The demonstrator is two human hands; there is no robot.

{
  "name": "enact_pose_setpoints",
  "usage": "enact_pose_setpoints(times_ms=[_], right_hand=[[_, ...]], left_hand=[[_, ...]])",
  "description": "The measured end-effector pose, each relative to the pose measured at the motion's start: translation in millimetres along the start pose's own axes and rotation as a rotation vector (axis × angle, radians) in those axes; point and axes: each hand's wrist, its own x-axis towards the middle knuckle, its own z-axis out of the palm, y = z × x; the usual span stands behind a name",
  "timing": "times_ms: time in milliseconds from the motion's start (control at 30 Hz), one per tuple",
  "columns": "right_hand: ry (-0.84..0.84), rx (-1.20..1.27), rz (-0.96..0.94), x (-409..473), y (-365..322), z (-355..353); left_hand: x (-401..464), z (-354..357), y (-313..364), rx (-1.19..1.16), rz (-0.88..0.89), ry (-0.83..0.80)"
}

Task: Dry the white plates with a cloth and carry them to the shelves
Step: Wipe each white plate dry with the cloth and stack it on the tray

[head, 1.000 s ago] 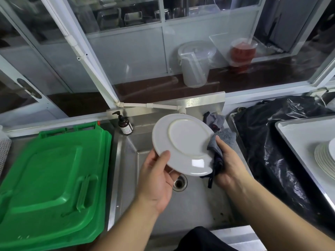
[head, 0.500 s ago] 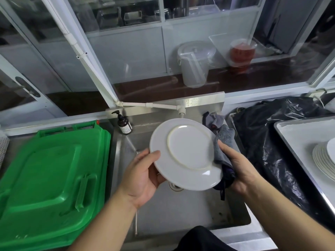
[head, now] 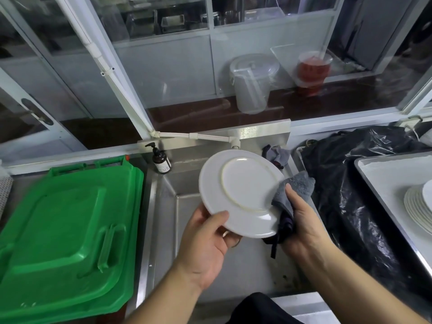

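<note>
Over the stainless steel sink (head: 163,230), we hold a round white ceramic plate (head: 242,194) underside-up, our left hand (head: 205,249) pinching its near rim with the thumb on top while our right hand (head: 304,225) is wrapped around a grey microfibre cloth (head: 293,190) pressed to the rim farthest from the green plastic bin lid (head: 63,235). Compared with a second ago, the plate has turned and the cloth has travelled round its edge. We judge this plate nearly dry, with the stack of white plates (head: 418,206) beyond the sink's far side still awaiting the shelves.

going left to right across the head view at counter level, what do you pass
green bin lid → soap pump bottle → left hand → white plate → grey cloth in the right hand → black plastic bag → tray → stacked white plates
</note>
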Motion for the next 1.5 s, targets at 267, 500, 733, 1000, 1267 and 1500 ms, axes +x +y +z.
enact_pose_setpoints(times_ms=[267, 500, 733, 1000, 1267, 1500], right_hand=[[-0.039, -0.142, 0.053, 0.5, -21.3, 4.8], [0.094, 0.032, 0.025, -4.2, 2.0, 30.8], [0.115, -0.03, 0.08, -5.0, 3.5, 18.4], [0.116, -0.23, 0.087, 4.8, -8.2, 15.4], [0.351, -0.552, -0.251, 12.0, 13.4, 25.5], [0.049, -0.862, -0.519, -23.0, 38.2, 31.5]], left_hand=[[21.5, -20.9, 40.5, 0.045, -0.015, 0.05], [16.2, 9.0, 1.9, -0.142, 0.038, 0.048], [21.5, -6.4, 4.5, -0.085, 0.025, 0.072], [27.6, -24.9, 29.3, 0.045, 0.08, 0.062], [19.3, -3.4, 3.2, 0.323, 0.229, 0.103], [25.2, 0.4, 6.1, 0.493, 0.298, 0.044]])
